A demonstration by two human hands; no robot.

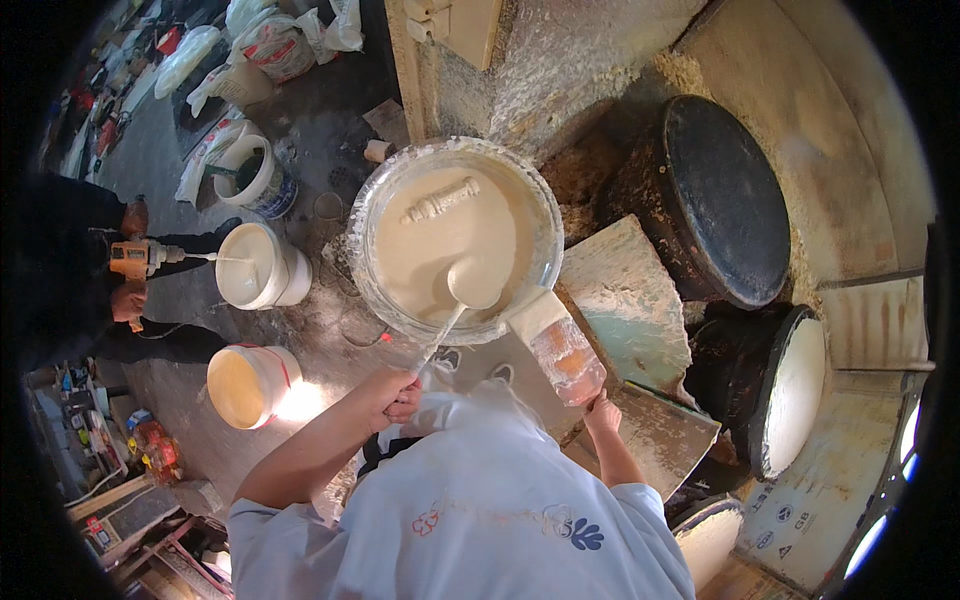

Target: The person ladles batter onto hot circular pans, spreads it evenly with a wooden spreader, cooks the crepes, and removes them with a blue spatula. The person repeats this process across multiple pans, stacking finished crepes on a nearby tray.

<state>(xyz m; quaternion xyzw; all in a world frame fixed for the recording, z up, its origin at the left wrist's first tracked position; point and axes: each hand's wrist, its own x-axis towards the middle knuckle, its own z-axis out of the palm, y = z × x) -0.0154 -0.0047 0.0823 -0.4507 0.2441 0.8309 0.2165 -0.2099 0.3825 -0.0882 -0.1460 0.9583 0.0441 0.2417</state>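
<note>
My left hand (pixel 401 397) grips the long handle of a ladle (pixel 478 282) whose bowl, coated in cream slurry, is over the near right part of a large round tub (pixel 358 225). Cream liquid slurry (pixel 420 255) lies in the tub, and a slurry-coated, roughly cylindrical piece (pixel 442 201) rests at its surface. With my right hand (pixel 602 414) I hold the lower end of a pinkish, block-like piece (pixel 567 360). Its upper end is coated in slurry and slants against or just over the tub's near right rim; contact is unclear.
On the left, a co-worker's hands (pixel 129 301) hold an orange power drill (pixel 131 260), its mixing shaft in a white bucket (pixel 292 277). Another bucket (pixel 289 375) stands nearer. Crusted boards (pixel 630 300) and large black drums (pixel 724 202) are on the right. Filled bags (pixel 277 49) lie far left.
</note>
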